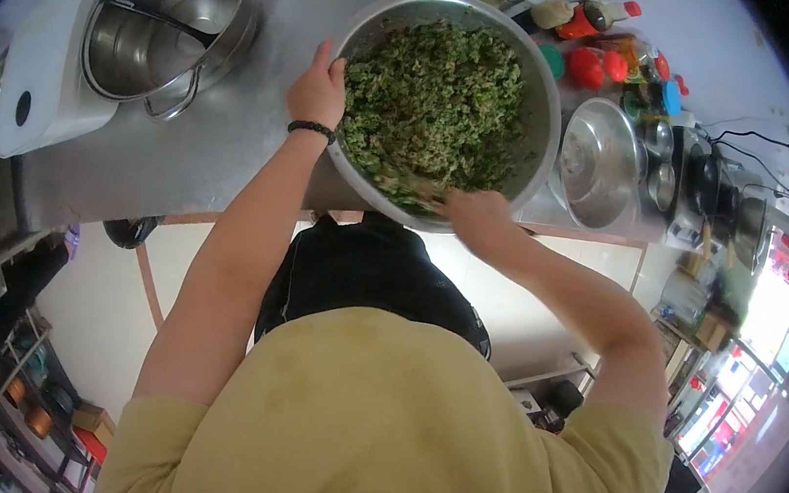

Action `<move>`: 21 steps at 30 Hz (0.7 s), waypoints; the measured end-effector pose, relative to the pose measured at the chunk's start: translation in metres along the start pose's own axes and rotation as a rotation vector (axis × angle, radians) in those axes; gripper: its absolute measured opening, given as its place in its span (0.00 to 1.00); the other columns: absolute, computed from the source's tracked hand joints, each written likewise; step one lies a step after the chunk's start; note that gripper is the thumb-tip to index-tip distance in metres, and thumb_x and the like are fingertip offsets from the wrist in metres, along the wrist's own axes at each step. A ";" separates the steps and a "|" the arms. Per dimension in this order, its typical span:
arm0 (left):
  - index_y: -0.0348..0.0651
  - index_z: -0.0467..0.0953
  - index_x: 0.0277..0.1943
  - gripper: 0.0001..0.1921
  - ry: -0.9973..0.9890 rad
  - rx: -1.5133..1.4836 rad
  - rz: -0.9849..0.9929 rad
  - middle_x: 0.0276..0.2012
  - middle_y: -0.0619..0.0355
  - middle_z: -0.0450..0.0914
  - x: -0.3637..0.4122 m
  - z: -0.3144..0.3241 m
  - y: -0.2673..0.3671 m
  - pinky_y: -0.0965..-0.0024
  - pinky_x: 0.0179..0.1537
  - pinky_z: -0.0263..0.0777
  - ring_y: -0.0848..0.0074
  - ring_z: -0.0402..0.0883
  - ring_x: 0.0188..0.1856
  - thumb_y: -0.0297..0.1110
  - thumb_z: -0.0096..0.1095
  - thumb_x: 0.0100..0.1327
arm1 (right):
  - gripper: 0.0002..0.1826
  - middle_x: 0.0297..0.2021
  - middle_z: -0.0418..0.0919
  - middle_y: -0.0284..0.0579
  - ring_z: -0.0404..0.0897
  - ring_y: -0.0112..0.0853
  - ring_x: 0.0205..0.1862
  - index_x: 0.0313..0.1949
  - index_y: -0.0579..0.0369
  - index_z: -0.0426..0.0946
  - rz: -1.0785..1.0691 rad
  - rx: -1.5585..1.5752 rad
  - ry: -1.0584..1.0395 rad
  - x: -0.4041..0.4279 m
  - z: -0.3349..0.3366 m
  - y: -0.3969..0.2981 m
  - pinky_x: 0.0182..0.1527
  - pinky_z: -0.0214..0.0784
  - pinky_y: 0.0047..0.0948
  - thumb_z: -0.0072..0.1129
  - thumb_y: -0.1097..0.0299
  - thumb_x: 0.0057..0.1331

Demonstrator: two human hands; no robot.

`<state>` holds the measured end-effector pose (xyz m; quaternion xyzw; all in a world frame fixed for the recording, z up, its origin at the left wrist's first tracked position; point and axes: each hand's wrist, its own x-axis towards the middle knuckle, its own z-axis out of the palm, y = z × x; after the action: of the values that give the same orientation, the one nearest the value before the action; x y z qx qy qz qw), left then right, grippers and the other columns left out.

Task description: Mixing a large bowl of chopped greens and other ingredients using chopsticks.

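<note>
A large stainless steel mixing bowl stands at the front of the counter before me, filled with a chopped green mixture flecked with pale bits. My left hand grips its left rim, the thumb at the inner edge and a dark beaded bracelet on the wrist. At the near right side of the bowl, my right hand is closed low over the mixture. It appears to hold a slim utensil, whose dark end shows under the wrist; motion blur hides its working end.
Left on the steel counter, a steel pot with a black-handled utensil rests tilted against a white appliance. To the right stand a smaller steel basin, several bottles with red caps and a black pan.
</note>
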<state>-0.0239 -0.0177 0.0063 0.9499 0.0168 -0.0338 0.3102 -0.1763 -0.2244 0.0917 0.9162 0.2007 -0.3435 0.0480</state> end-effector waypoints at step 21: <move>0.55 0.63 0.57 0.20 0.097 0.012 0.152 0.26 0.52 0.78 0.011 0.014 -0.023 0.56 0.29 0.68 0.56 0.76 0.28 0.46 0.43 0.63 | 0.09 0.29 0.80 0.50 0.81 0.39 0.31 0.31 0.54 0.79 0.225 0.109 0.054 0.054 -0.005 0.006 0.30 0.73 0.38 0.49 0.67 0.56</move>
<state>-0.0148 -0.0073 -0.0193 0.9509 -0.0405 0.0360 0.3048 -0.1339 -0.2111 0.0600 0.9431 0.0791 -0.3214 0.0310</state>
